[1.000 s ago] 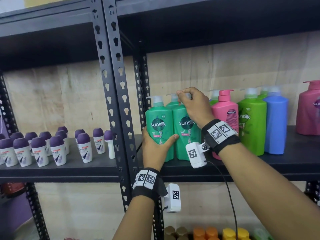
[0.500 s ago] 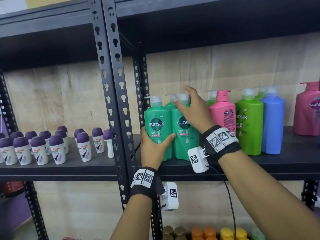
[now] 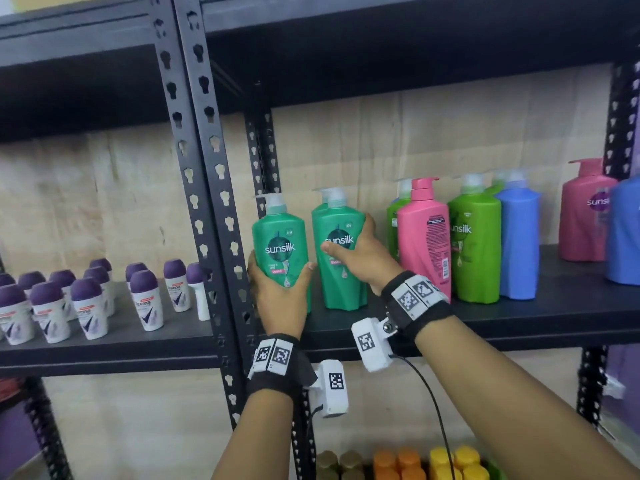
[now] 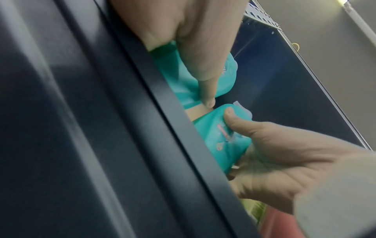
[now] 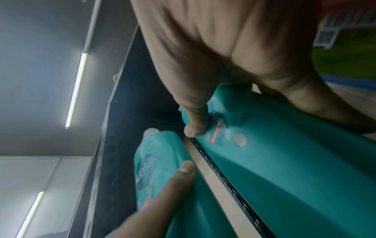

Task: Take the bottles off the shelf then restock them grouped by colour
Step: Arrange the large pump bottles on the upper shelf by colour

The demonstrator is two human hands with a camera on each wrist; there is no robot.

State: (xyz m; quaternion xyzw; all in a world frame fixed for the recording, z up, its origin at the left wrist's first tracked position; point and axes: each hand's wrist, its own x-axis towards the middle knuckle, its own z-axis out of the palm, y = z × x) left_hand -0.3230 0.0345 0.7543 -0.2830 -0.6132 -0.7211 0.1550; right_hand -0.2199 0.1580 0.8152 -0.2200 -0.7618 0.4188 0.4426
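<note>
Two teal-green Sunsilk pump bottles stand at the left end of the black shelf [image 3: 519, 315]. My left hand [image 3: 280, 277] grips the left bottle [image 3: 282, 233] low on its body, thumb on the front. My right hand [image 3: 349, 242] grips the second teal bottle [image 3: 341, 282] around its middle; a third teal bottle stands hidden right behind it. In the left wrist view my left hand [image 4: 203, 90] holds its bottle [image 4: 177, 75]. In the right wrist view my right hand [image 5: 195, 125] wraps the second bottle [image 5: 295, 169]. A small gap separates the two bottles.
To the right stand a pink bottle [image 3: 424, 244], a light green bottle [image 3: 476, 251] and a blue bottle [image 3: 519, 237], with more pink and blue at the far right. A black upright [image 3: 207, 202] stands just left. Purple-capped roll-ons [image 3: 86, 299] fill the left bay.
My right hand came down from the second bottle's pump top to its body and now grips it. The two teal bottles have drawn slightly apart. My left hand kept its hold.
</note>
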